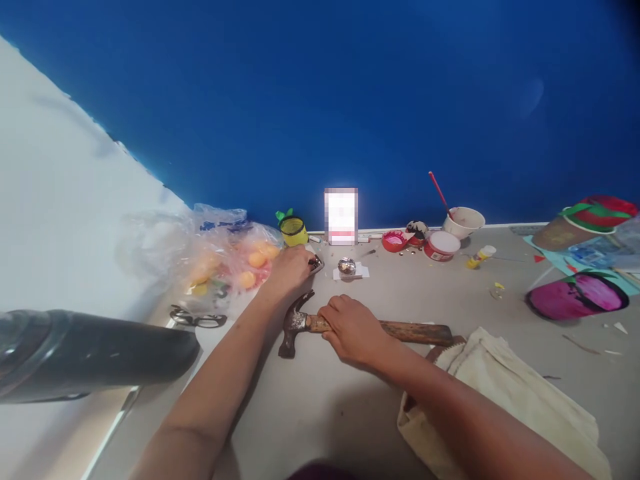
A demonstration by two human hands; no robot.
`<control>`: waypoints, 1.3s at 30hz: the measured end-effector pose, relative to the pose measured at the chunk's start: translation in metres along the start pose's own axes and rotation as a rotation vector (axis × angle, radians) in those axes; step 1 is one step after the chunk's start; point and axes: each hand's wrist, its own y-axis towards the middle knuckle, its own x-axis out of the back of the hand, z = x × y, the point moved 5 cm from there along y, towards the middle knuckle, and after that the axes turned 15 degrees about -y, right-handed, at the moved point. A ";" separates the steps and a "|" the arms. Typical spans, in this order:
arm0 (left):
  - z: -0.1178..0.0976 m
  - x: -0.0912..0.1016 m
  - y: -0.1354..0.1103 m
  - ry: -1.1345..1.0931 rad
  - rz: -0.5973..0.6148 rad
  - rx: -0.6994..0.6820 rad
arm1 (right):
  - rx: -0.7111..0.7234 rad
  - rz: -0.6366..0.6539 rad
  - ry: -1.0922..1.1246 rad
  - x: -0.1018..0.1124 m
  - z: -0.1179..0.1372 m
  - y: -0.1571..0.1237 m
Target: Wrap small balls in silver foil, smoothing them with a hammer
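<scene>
My right hand (353,330) is wrapped round the wooden handle of a claw hammer (405,331) that lies on the grey floor, its steel head (293,327) pointing left. My left hand (290,270) reaches further out, its fingers closed on a small dark shiny piece (316,264) that I cannot name. Just right of it, a small silvery ball (347,266) rests on a scrap of white paper.
A clear plastic bag of orange balls (235,260) and black scissors (196,319) lie left. A yellow cup (293,231), red lids, a white paint cup with a brush (463,220) and a glue bottle line the blue wall. Cream cloth (505,393) lies near right; a dark tube (90,353) near left.
</scene>
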 end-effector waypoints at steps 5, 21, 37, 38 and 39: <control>0.001 -0.005 0.002 0.048 -0.023 0.018 | 0.004 0.020 0.011 0.000 -0.001 -0.001; 0.003 -0.010 0.005 -0.026 -0.056 0.023 | 0.000 0.006 0.012 0.000 0.000 0.001; 0.001 -0.012 0.000 0.030 -0.068 0.014 | -0.016 0.030 0.042 -0.002 0.000 -0.001; 0.002 -0.011 -0.001 0.026 -0.069 0.018 | -0.017 0.031 0.042 -0.001 0.000 -0.001; 0.002 -0.010 -0.001 0.021 -0.071 0.025 | -0.018 0.032 0.042 -0.001 -0.001 -0.001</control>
